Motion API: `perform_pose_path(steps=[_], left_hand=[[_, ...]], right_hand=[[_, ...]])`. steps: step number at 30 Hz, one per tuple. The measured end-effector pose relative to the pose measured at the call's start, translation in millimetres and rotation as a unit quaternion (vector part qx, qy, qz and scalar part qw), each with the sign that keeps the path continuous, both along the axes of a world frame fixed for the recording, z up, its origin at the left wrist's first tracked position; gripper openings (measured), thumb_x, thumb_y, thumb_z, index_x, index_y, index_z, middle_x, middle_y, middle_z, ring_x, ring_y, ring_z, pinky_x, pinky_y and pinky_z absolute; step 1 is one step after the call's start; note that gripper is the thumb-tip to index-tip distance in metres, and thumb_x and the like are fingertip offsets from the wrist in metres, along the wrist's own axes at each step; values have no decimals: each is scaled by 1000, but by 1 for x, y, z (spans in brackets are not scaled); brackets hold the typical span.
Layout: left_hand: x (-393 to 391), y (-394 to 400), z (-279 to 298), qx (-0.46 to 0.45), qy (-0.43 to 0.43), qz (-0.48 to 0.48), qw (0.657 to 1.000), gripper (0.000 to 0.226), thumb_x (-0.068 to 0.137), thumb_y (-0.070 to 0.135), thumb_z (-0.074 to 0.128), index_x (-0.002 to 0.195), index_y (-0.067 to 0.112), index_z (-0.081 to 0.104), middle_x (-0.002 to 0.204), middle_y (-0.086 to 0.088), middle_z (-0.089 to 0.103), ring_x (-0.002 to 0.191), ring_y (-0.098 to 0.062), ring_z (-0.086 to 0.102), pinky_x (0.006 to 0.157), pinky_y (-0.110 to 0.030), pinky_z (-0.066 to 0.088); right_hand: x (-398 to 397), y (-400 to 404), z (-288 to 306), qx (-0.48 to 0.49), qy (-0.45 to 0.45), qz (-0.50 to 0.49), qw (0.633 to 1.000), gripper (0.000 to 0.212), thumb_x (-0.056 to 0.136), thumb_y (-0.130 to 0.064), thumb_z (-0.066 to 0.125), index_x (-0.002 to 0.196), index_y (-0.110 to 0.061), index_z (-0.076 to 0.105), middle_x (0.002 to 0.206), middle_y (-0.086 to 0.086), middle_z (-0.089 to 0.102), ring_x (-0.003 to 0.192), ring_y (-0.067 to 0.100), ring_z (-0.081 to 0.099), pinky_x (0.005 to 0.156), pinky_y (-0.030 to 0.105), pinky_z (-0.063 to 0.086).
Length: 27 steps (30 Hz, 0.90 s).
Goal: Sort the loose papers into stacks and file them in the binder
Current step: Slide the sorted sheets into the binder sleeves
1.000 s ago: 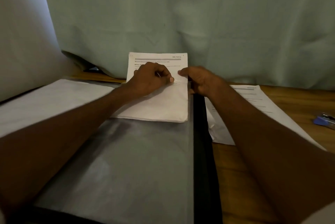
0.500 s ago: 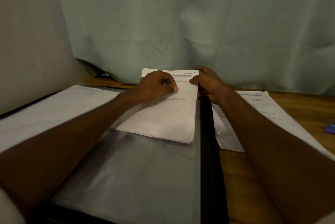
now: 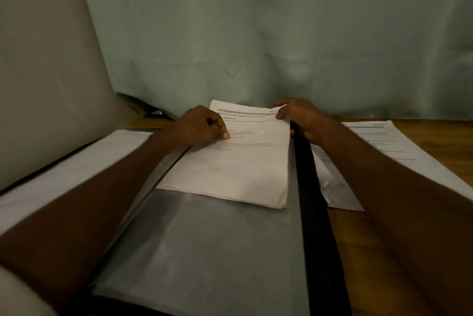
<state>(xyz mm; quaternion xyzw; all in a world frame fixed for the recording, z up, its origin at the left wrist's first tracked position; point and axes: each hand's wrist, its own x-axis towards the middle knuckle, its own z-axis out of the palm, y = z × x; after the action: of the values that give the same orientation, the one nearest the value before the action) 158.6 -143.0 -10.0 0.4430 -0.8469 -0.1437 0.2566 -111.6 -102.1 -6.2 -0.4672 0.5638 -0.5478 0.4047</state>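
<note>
I am working left to right. One white sheet [image 3: 58, 170] is lying flat on the binder's open left side, under my left forearm. My left hand [image 3: 198, 127] is resting curled on the printed paper stack [image 3: 230, 162], thumb and fingertips pinching at its upper left, though what exactly they are nipping I cannot tell. That stack is sitting on the clear plastic sleeve [image 3: 204, 246] of the binder [image 3: 307, 200], its long axis running away from me, right edge just beside the black spine. My right hand [image 3: 299, 117] is gripping the stack's far right corner, thumb on top. I judge both hands equally near it. One more printed sheet [image 3: 378, 152] is lying on the wooden table [image 3: 358, 239], right of the spine.
</note>
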Motion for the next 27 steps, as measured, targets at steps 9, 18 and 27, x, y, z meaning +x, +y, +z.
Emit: perform_pose_path(steps=[9,18,27], left_hand=[[-1,2,0,-5,39,11,999,12,80,31,86,79,21,79,73,9,72,62,5,57,71,-22,47],[1,-1,5,-5,60,13,998,15,79,31,87,83,18,80,75,7,72,67,3,58,71,-19,45],[3,1,6,-9,56,5,998,10,83,31,83,82,22,80,80,11,73,76,2,63,73,-21,45]], right_hand=[[-3,3,7,72,20,55,996,34,86,4,57,117,-2,69,86,13,59,48,16,46,37,15,33],[4,0,4,54,65,37,996,29,83,-6,69,110,3,75,71,8,60,42,13,44,40,18,30],[15,21,17,83,206,80,972,37,94,-48,64,96,-13,77,69,-5,68,52,6,54,45,16,40]])
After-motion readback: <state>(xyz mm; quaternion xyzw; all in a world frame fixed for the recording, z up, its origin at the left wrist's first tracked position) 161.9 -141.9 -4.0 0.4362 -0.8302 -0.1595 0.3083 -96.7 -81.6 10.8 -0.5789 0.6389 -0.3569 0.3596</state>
